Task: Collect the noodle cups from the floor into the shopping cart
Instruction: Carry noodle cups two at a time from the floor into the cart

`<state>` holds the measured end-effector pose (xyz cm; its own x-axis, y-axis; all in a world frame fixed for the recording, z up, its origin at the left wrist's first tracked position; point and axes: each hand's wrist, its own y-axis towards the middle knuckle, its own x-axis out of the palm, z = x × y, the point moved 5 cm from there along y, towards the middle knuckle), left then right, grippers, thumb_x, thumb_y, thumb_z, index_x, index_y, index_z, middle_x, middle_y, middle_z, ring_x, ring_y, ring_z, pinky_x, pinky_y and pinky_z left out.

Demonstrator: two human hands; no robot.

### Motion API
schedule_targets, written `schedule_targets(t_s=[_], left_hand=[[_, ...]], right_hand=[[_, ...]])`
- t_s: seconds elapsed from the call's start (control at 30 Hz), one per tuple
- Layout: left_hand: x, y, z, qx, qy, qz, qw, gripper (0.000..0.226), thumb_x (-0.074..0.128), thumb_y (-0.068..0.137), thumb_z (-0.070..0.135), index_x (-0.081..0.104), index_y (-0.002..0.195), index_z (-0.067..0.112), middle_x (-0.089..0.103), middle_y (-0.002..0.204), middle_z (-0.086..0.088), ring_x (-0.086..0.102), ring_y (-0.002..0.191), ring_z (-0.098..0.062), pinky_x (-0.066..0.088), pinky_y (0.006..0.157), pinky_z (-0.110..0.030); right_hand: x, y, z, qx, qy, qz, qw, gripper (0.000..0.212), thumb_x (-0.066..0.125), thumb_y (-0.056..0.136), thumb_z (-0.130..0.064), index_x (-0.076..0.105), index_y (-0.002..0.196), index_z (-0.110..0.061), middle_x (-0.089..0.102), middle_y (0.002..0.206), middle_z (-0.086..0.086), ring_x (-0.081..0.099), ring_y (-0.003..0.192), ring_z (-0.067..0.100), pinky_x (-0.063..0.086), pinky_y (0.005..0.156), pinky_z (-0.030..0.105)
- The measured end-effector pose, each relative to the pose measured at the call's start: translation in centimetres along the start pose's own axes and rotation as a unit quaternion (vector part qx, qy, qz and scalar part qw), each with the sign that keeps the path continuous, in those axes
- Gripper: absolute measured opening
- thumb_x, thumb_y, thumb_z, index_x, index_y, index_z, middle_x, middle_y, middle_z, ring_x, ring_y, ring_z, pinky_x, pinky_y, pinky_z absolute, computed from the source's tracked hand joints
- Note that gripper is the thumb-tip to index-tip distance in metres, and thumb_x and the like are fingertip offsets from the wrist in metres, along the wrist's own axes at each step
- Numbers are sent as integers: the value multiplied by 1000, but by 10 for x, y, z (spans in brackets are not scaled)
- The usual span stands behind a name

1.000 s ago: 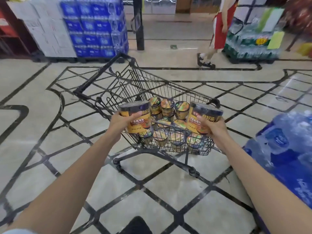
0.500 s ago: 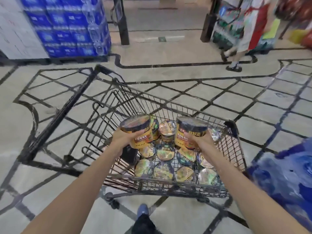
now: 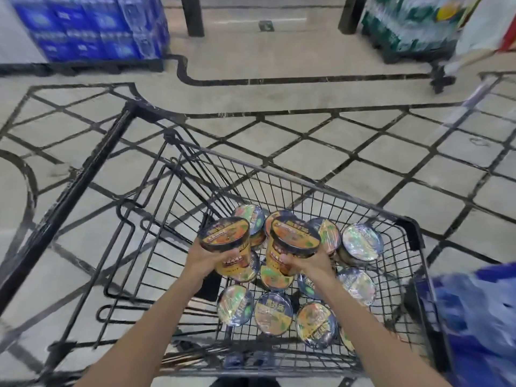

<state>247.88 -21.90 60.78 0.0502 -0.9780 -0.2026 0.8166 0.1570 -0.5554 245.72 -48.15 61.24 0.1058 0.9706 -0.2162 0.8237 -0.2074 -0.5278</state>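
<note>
Held over the black wire shopping cart (image 3: 307, 188): left hand (image 3: 205, 261) wrapped around one noodle cup (image 3: 227, 241), right hand (image 3: 305, 265) gripping a second noodle cup (image 3: 293, 245), both upright just above the noodle cups in the basket (image 3: 273, 314); blue shrink-wrapped packs (image 3: 92, 26) stacked beyond on the patterned floor (image 3: 307, 88)

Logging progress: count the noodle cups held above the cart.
2: a cup in the left hand, another cup in the right hand, both over the shopping cart. No other held cup shows.
</note>
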Motion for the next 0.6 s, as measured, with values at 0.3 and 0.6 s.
schedule_targets(t_s=[0.3, 0.6], left_hand=[[30, 36, -69, -21, 25, -25, 999, 119, 97, 21, 38, 44, 127, 25, 60, 119, 1, 57, 110, -16, 48, 97, -40], [43, 62, -107, -44, 3, -38, 998, 111, 97, 31, 15, 42, 127, 20, 58, 110, 3, 55, 104, -14, 46, 90, -30]], right_hand=[[21, 22, 70, -1, 2, 4, 1000, 91, 94, 46, -5, 43, 119, -24, 59, 108, -11, 56, 112, 17, 47, 88, 20], [30, 44, 118, 31, 32, 21, 999, 116, 96, 22, -32, 44, 124, -17, 59, 115, -5, 60, 103, -2, 53, 84, 19]])
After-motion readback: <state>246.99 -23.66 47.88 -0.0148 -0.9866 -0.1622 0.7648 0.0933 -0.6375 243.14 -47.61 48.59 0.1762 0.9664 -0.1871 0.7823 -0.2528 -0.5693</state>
